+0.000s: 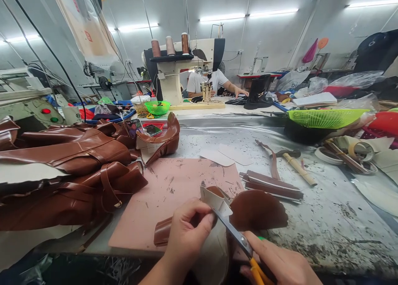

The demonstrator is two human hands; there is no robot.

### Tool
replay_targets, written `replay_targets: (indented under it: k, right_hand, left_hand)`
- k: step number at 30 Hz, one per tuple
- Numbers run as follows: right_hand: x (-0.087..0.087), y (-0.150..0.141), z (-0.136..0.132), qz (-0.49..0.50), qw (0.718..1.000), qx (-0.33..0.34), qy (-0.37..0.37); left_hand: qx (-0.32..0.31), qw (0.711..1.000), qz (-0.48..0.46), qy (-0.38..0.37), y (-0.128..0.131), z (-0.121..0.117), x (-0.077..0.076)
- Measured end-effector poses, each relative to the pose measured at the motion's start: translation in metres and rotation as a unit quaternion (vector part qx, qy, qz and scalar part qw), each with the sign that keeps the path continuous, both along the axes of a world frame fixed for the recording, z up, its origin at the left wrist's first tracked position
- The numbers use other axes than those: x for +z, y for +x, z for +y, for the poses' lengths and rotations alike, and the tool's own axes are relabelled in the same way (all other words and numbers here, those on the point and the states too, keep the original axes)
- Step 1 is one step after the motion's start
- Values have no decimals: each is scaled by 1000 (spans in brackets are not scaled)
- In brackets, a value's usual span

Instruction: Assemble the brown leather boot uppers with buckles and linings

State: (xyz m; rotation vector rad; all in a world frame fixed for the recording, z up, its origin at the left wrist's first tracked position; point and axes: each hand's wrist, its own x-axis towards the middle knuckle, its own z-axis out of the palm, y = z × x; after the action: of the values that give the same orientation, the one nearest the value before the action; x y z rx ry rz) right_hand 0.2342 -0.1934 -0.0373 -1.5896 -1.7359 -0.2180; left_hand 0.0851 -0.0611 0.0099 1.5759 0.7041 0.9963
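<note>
With thumb and fingers pinched, my left hand grips the edge of a brown leather boot upper whose pale lining is turned outward. A pair of scissors with orange-yellow handles is in my right hand. The blades reach up to the lining edge right beside my left fingertips; whether they are parted is hard to tell. Under the work lies a pink cutting mat. Part of the upper hangs below the table edge between my hands.
Brown boot uppers are piled at the left. To the right are brown leather strips, a hammer and a green basket. Beyond the table stands a sewing machine, with a person behind it near a black boot.
</note>
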Motion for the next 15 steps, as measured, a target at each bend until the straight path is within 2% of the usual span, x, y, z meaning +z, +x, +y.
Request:
replay_targets:
  k: [4,8,11,15]
  right_hand:
    - [-7,-1,7,6,1000,3,11]
    - [-5,-3,12,-7,1000,-3,2]
    - [-2,-3,13,-9,1000,-8,-13]
    - [2,0,8,-22,999,-28,-30]
  left_hand:
    - [13,998,-12,-56,3,0,-3]
    - [23,996,-24,-83,4,0,-5]
    - [27,996,-26,-82,4,0,-5]
    - [33,999,-9,-39,4,-1,-3]
